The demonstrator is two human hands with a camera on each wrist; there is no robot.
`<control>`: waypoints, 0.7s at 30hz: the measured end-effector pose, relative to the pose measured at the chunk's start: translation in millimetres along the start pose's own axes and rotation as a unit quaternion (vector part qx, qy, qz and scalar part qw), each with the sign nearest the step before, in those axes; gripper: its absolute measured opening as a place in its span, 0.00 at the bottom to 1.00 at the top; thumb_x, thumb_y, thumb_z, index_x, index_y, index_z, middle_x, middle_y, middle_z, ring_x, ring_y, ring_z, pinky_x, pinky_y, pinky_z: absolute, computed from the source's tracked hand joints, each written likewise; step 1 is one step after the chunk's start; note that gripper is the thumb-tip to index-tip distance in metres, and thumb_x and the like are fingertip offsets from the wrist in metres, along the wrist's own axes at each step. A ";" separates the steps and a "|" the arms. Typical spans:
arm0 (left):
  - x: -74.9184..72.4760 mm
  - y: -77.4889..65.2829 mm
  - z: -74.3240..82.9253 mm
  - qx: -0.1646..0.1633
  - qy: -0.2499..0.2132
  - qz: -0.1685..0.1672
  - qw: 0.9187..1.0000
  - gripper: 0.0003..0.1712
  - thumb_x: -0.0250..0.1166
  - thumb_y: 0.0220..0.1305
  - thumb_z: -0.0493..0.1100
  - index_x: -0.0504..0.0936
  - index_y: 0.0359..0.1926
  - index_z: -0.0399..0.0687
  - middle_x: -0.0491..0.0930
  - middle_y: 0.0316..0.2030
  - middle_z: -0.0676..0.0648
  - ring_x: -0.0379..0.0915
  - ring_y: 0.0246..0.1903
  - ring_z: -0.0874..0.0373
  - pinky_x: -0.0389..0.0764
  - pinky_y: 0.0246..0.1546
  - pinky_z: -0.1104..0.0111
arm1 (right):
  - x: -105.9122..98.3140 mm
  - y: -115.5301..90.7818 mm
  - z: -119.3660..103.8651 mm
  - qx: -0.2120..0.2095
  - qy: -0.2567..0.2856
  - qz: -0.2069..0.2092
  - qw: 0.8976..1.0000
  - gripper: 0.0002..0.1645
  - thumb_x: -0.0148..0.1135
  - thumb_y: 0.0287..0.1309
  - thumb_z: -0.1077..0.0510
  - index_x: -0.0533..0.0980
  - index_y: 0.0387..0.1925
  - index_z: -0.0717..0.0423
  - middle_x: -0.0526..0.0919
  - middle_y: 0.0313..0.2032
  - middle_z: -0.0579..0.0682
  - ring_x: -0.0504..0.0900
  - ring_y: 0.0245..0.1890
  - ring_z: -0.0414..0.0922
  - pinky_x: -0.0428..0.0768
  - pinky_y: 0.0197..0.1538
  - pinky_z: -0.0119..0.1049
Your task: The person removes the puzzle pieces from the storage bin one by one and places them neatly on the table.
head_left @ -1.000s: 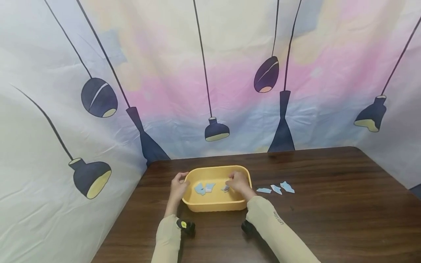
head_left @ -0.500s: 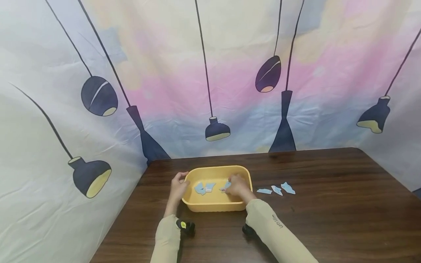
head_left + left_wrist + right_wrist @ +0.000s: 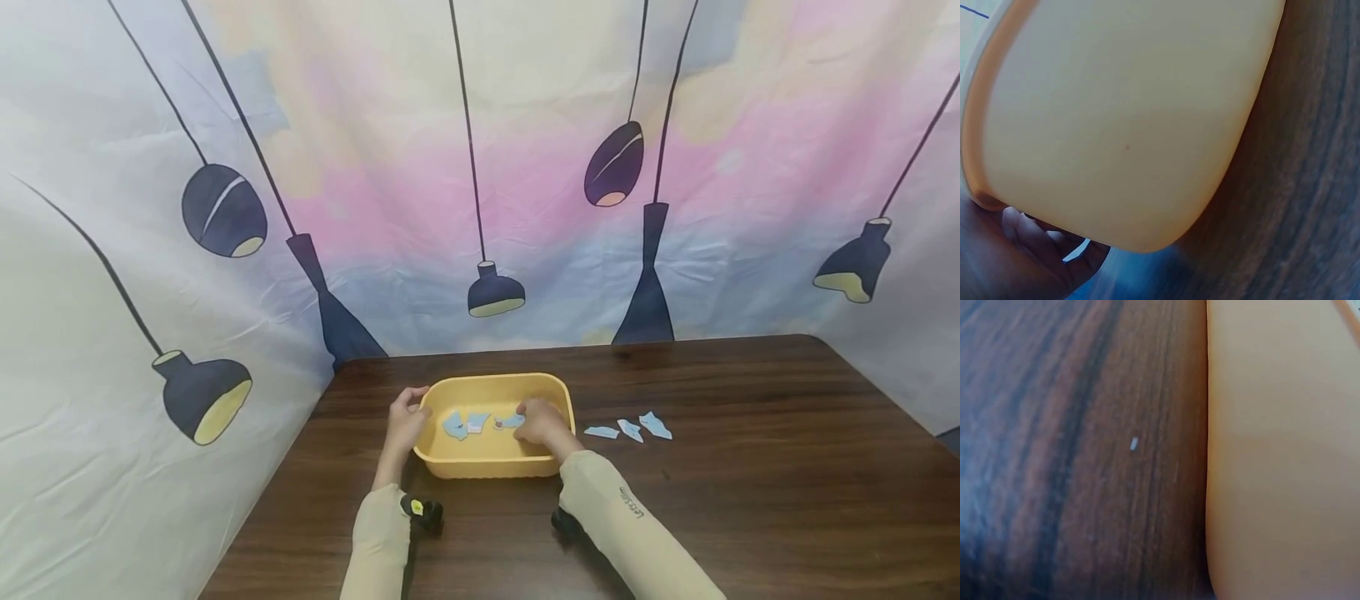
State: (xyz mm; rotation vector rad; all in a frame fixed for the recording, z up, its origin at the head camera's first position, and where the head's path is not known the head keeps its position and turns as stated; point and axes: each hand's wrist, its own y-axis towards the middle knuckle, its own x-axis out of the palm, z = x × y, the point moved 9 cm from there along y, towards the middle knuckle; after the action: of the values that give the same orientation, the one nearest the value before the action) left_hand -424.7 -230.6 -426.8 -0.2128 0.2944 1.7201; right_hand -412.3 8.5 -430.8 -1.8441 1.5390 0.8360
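A yellow plastic basin [image 3: 495, 469] stands on the table, with several torn scraps of light blue and white paper inside. At its left end, my left hand [image 3: 406, 423] grips the rim, thumb on the inner side; the left wrist view shows its curled fingers below the rim. My right hand [image 3: 543, 427] reaches into the basin's right half, fingers curled at the right end of a paper scrap [image 3: 510, 422]. Left of that scrap lie two others, a blue one [image 3: 454, 426] and a blue-and-white one [image 3: 477, 422]. My right hand is out of sight in the right wrist view.
Right of the basin, three more paper scraps [image 3: 628, 430] lie in a row on the dark wood table [image 3: 757, 483]. Behind the table hangs a cloth backdrop [image 3: 555, 242] printed with lamps. A tiny white speck [image 3: 1134, 444] shows on the wood.
The scrap at my right hand has turned and spread out toward the left, showing more of its blue face. The left hand keeps its place on the rim.
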 end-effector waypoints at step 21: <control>-0.3 -0.9 1.0 0.002 -0.003 -0.005 1.000 0.24 0.53 0.60 0.29 0.74 0.58 0.36 0.82 0.31 0.29 0.77 0.21 0.55 0.78 0.24 0.67 | 0.1 5.7 6.9 0.004 0.073 0.012 0.997 0.12 0.68 0.47 0.67 0.75 0.35 0.62 0.79 0.39 0.55 0.72 0.30 0.46 0.73 0.35 0.37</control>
State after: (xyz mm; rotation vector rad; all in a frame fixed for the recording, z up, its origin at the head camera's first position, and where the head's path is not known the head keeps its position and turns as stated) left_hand -423.8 -230.5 -425.8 -0.2056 0.2909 1.7099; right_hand -418.6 12.9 -435.5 -1.9206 1.6554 0.7180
